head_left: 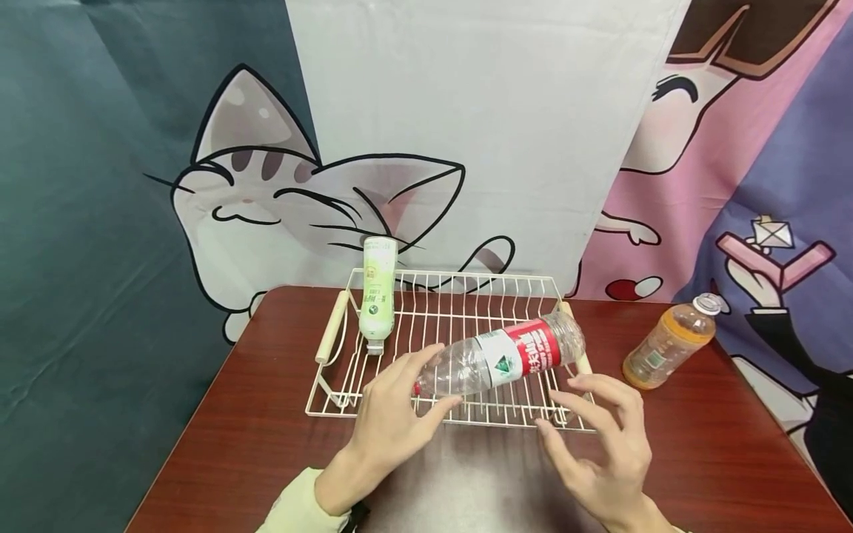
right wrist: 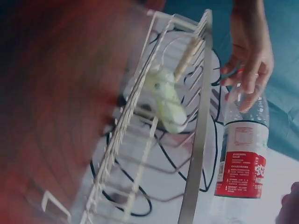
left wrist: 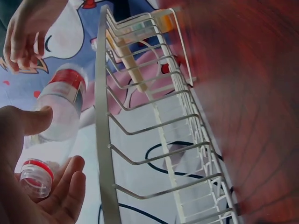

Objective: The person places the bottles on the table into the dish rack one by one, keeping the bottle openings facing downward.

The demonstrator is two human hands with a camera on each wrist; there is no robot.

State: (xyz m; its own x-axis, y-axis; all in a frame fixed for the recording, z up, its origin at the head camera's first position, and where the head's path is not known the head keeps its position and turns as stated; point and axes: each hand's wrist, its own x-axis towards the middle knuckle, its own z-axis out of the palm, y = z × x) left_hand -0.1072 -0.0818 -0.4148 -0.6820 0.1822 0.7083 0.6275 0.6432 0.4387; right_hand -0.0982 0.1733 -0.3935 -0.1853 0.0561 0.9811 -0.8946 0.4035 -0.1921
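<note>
A clear plastic water bottle [head_left: 466, 366] with a red and white label is tilted sideways above the white wire rack [head_left: 453, 423]. My left hand [head_left: 389, 414] grips it at the shoulder and neck, thumb on one side and fingers on the other. The red-ringed neck [left wrist: 37, 175] shows inside that hand in the left wrist view. Close to the bottle's base, my right hand [head_left: 603, 444] has its fingers loosely bent, apart from the bottle. Inside the rack, at its left, lies a pale green bottle [head_left: 378, 289], its cap toward me.
To the right of the rack, an orange-labelled bottle [head_left: 669, 344] leans on the dark red table [head_left: 240, 437]. The rack has wooden handles [head_left: 331, 327] at its ends. A cartoon-printed cloth [head_left: 500, 148] hangs behind the table.
</note>
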